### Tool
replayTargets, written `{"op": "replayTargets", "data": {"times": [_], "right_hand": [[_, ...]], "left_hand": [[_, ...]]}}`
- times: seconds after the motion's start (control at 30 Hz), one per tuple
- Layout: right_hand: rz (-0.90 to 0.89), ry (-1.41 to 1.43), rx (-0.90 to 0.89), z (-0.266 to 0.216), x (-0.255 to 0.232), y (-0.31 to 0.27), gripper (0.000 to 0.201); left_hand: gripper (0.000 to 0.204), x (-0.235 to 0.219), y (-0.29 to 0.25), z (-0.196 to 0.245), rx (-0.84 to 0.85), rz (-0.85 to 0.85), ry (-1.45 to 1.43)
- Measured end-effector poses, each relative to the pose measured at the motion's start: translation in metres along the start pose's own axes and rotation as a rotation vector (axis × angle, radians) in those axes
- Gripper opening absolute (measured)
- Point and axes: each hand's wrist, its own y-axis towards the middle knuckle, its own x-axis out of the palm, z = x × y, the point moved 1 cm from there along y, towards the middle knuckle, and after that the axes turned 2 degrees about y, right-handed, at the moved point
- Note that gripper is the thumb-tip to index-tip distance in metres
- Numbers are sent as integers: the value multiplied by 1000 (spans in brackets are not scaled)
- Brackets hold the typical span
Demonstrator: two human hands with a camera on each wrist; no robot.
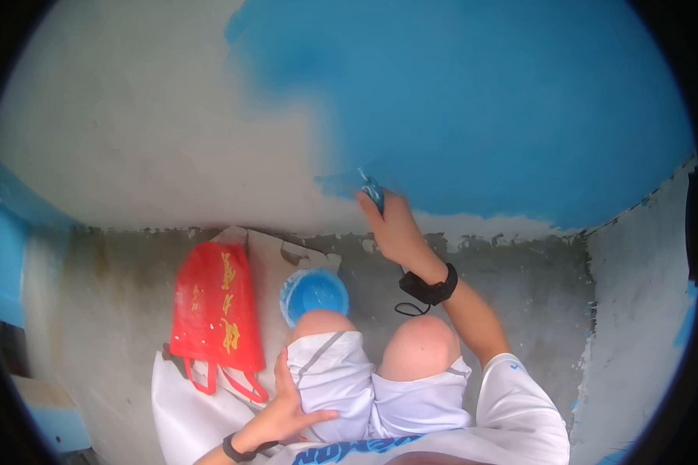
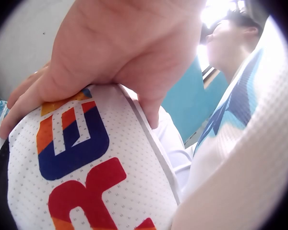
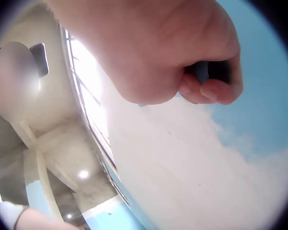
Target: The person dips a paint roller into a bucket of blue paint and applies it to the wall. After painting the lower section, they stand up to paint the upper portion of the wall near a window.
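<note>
I squat facing a wall [image 1: 171, 124] that is partly grey and partly painted blue. My right hand [image 1: 392, 225] grips a paintbrush [image 1: 371, 190] and holds it against the wall at the lower edge of the blue area. In the right wrist view my right hand's fingers [image 3: 216, 88] curl round the dark handle. My left hand [image 1: 287, 411] rests flat on my left thigh, on the white shorts [image 2: 86, 172]; its fingers lie straight over the printed fabric. A tub of blue paint [image 1: 314, 293] stands on the floor just ahead of my left knee.
A red bag [image 1: 213, 306] with gold lettering lies on white paper [image 1: 186, 411] to the left of the tub. The floor [image 1: 520, 287] is bare grey concrete. A grey side wall [image 1: 644, 310] closes in on the right, a blue-painted edge [image 1: 0, 248] on the left.
</note>
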Motion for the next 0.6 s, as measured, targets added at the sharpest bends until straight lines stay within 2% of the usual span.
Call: {"op": "replayTargets", "data": {"times": [0.17,0.23,0.33,0.47,0.6], "right_hand": [[65,-89,93,72,-12,-56,43],[48,-224,243,99,-17,-78,42],[47,-277,267,116,-24,-99,41],[56,-255,284,99,-28,-99,42],[60,-151,140,53,-17,-59,44]], "left_hand": [[149,-3,-3,5,-2,-8,-7],[149,-3,-4,4,15,6,-19],[149,-2,-6,3,16,3,-29],[149,2,-5,-2,16,-8,2],[149,2,-3,-1,30,-20,51]]}}
